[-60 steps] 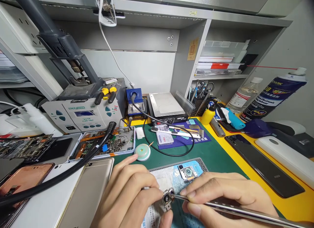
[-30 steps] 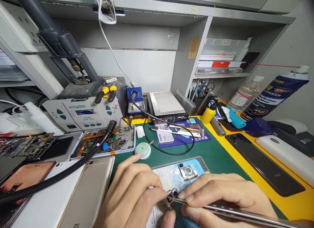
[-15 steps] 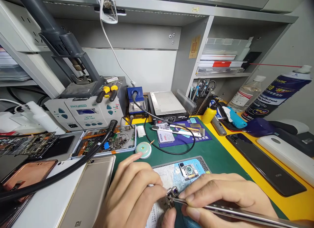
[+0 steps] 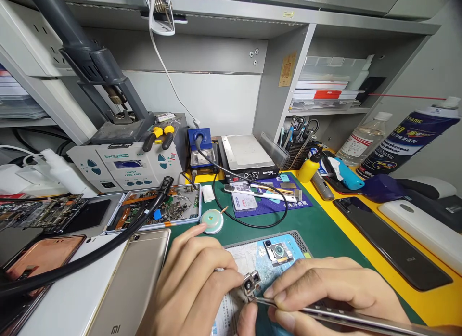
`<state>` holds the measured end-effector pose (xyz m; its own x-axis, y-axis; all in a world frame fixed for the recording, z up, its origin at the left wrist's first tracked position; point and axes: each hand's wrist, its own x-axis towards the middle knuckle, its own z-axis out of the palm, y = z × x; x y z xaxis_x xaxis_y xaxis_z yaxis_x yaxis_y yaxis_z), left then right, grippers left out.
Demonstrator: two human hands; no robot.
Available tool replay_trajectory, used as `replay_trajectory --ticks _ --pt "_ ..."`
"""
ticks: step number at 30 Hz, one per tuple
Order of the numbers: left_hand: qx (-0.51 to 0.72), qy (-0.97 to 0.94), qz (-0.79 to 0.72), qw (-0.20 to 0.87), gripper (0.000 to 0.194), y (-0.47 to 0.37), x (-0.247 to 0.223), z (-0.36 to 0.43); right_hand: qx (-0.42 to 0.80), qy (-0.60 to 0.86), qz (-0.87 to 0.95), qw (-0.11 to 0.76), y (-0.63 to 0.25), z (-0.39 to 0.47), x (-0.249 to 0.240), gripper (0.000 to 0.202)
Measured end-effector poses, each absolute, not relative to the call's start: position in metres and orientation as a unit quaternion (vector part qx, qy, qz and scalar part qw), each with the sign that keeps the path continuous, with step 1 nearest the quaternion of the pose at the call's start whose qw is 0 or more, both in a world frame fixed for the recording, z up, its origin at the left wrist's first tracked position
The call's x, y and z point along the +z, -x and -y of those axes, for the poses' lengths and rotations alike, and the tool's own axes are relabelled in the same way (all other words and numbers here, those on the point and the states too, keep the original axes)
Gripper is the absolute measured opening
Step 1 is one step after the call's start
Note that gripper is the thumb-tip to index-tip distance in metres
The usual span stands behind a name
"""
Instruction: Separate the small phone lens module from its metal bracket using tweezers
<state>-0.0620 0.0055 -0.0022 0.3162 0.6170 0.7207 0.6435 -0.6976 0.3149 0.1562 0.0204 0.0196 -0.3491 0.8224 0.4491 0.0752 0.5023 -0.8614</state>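
Between the index finger and thumb of my left hand [image 4: 202,283] is a small metal-framed phone camera module [image 4: 250,281] with a dark round lens. My right hand [image 4: 325,288] pinches slim silver tweezers [image 4: 332,316], whose tip touches or nearly touches the module's lower edge. Whether the tweezer arms meet is too small to tell. Beneath both hands lies a grey and blue work pad [image 4: 263,259]. Another camera part [image 4: 277,252] with a large round lens rests on the pad, just beyond my right fingers. A round pale green tin [image 4: 212,222] sits by my left fingertips.
A tray of circuit parts [image 4: 180,206] and several phones, one with a gold back [image 4: 126,288], lie left. A hot-air station [image 4: 122,167] stands behind them. A black cable [image 4: 252,224] loops over the green mat. At right are a dark phone [image 4: 393,244] and a spray can [image 4: 407,138].
The tweezer tip has moved from the module's upper face down to its lower edge. The module's lens shows more plainly now. Both hands have shifted only slightly.
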Motion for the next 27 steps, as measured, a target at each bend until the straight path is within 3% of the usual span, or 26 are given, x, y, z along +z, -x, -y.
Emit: replay_trajectory --ticks 15,20,23,27 --pt "-0.437 0.808 0.394 0.025 0.02 0.064 -0.001 -0.006 0.395 0.334 0.732 0.444 -0.157 -0.023 0.026 0.033" --pt "-0.433 0.812 0.39 0.027 0.022 0.066 -0.001 -0.006 0.339 0.373 0.745 0.438 -0.146 -0.028 0.038 0.004" --pt "-0.436 0.812 0.387 0.024 0.022 0.066 -0.001 -0.006 0.312 0.383 0.753 0.435 -0.138 -0.033 0.046 0.015" --pt "-0.442 0.809 0.388 0.017 0.022 0.065 -0.001 -0.006 0.306 0.391 0.751 0.435 -0.139 -0.032 0.047 0.014"
